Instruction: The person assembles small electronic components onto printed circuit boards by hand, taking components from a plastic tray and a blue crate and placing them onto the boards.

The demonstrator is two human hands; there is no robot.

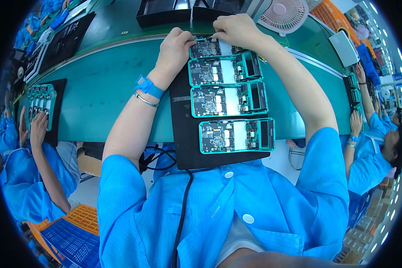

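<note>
Left hand (175, 46) and right hand (239, 30) curl at the farthest green-framed circuit unit (205, 49), whether clamped I cannot tell; three similar units (230, 99) lie nearer

The left hand (176, 47) and right hand (236, 31) bend their fingers at the farthest circuit unit (205, 48); 3 more teal-framed units (230, 100) line up nearer the body on a black mat (183, 129) over the green tabletop (107, 98).

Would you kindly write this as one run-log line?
left hand: farthest teal-cased circuit board, left end | right hand: its far edge | three nearer teal-cased boards: on black mat
</note>
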